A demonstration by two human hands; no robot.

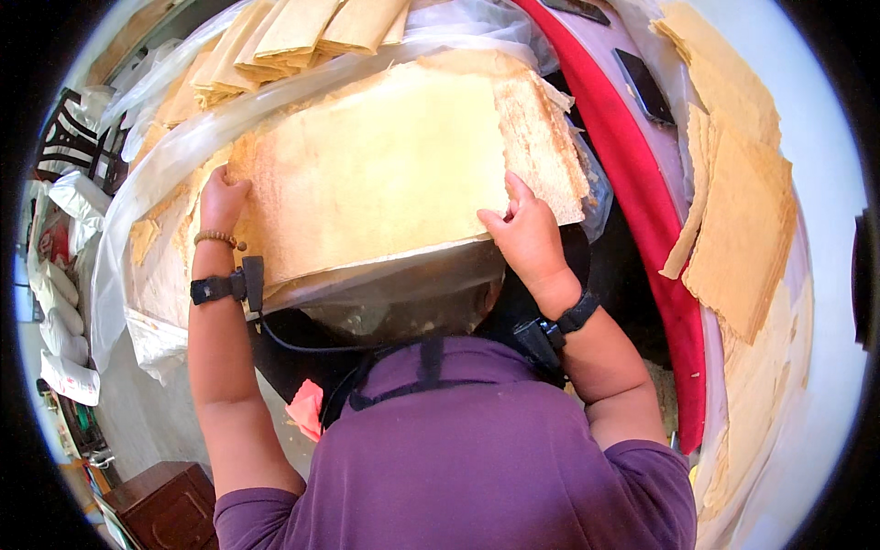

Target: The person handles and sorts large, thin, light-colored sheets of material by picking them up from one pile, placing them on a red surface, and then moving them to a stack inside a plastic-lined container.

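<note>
A wide, pale yellow, thin sheet [385, 165] with uneven edges lies across the stack in front of me. My left hand [223, 202] grips its left edge, the thumb on top and the fingers mostly hidden. At the sheet's right edge, near the close corner, is my right hand [530, 234]; thumb and forefinger are at the edge and the other fingers are curled. Beneath the sheet, a rougher, flaky brown stack [541, 137] sticks out on the right.
Folded tan sheets [298, 32] lie at the back on clear plastic film [412, 41]. On the right are a red cloth strip [632, 174], a dark phone [643, 87] and more tan sheets [742, 220]. White bags [60, 312] and a brown wooden cabinet [165, 504] stand left.
</note>
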